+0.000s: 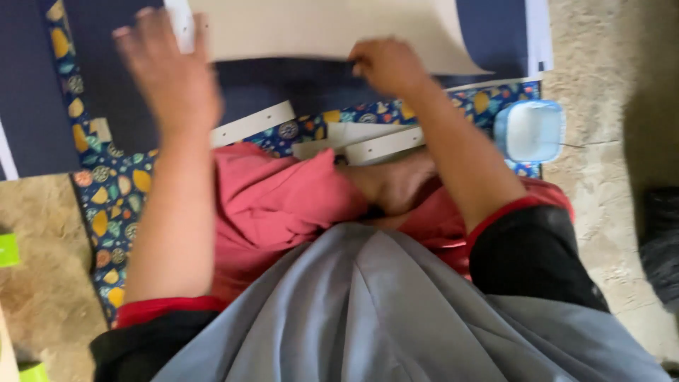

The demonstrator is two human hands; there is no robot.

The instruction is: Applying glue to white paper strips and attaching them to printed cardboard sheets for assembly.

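1. Nearest you, the loose white strips (382, 145) lie just past your pink knee on the patterned mat (106, 212); a shifting leg could crease them.
2. Your right hand (385, 67) is curled, fingertips pinching the near edge of the beige sheet (318, 28); too hard a tug may tear it.
3. Your left hand (170, 71) is spread open, blurred, pressing the sheet's left corner.
4. The sheet lies farthest out on dark card, its long axis running left to right.
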